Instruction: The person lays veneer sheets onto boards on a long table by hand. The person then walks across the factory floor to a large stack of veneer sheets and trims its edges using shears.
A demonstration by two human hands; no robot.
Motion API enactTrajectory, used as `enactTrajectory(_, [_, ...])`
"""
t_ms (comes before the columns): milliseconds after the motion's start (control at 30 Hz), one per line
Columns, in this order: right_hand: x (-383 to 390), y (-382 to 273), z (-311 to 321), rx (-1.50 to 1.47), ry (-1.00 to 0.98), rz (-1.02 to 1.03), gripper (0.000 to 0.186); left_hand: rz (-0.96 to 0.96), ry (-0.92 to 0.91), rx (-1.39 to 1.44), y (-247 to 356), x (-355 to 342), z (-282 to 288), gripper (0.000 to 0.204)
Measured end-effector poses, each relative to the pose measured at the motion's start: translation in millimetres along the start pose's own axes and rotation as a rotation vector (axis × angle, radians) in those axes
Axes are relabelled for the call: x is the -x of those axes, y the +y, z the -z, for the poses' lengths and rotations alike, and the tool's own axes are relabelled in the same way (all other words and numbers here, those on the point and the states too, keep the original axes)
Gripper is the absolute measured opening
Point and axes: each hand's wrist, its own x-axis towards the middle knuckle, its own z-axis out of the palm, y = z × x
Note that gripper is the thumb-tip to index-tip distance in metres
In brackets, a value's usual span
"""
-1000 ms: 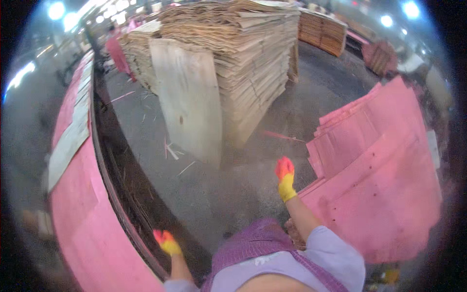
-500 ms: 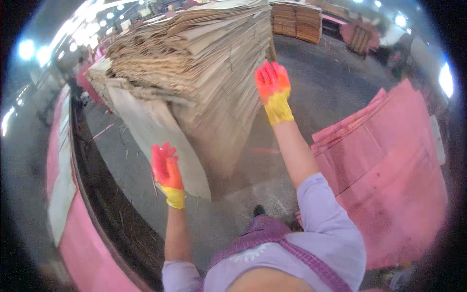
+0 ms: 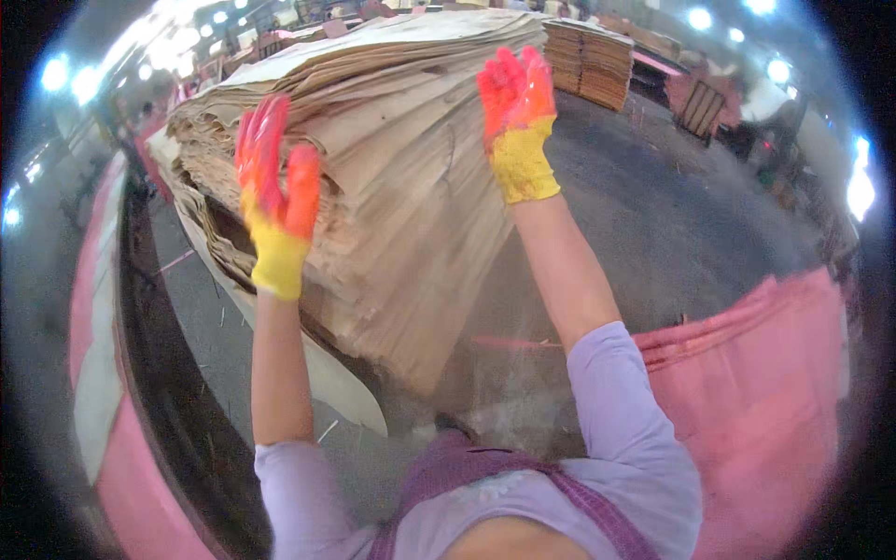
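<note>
A tall, leaning stack of thin wood veneer sheets fills the middle, its layered edges fanned toward me. My left hand, in a red-orange and yellow glove, is raised before the stack's left part. Its fingers are stretched out and the thumb stands apart, holding nothing. At the stack's far right corner is my right hand, gloved alike. Its fingers are slightly bent and apart, with no sheet seen in them; whether it touches the stack I cannot tell. A pale loose sheet sticks out low at the stack's left side.
Pink sheets are piled at my right. A dark rail runs along the left, with a pink and white strip beyond it. Another veneer stack stands behind. Scraps lie on the grey floor.
Both hands have moved up and forward, the left one most, from beside the loose sheet to before the stack. The right hand's fingers look less curled. My view has shifted.
</note>
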Motion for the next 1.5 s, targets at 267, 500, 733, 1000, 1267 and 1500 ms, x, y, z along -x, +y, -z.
enactTrajectory(267, [-101.2, 91.1, -67.4, 0.294, -0.062, 0.626, 0.032, -0.126, -0.031, -0.448, -6.4, -40.1, -41.2, 0.037])
enactTrajectory(500, [-100.3, 142.4, -75.5, 0.847, -0.469, 0.876, 0.040, -0.043, -0.182, -0.429, -7.8, -25.5, -35.8, 0.030])
enactTrajectory(733, [-97.7, 150.4, -80.8, 0.871, -0.713, 0.964, 0.054, -0.005, -0.165, -0.443, -10.1, -20.1, -39.7, 0.040])
enactTrajectory(1000, [-94.3, 186.8, -74.4, 1.039, -0.807, 0.696, 0.055, 0.002, -0.261, -0.503, -12.2, -16.5, -31.8, 0.045])
enactTrajectory(1267, [-142.3, 210.4, -40.9, 1.670, -0.809, 0.753, 0.018, 0.181, -0.257, -0.381, -12.4, -49.9, -26.3, 0.040])
enactTrajectory(1500, [-121.3, 199.7, -67.2, 1.032, -0.632, 0.513, 0.025, 0.166, -0.167, -0.204, -24.6, -39.1, -35.8, 0.016])
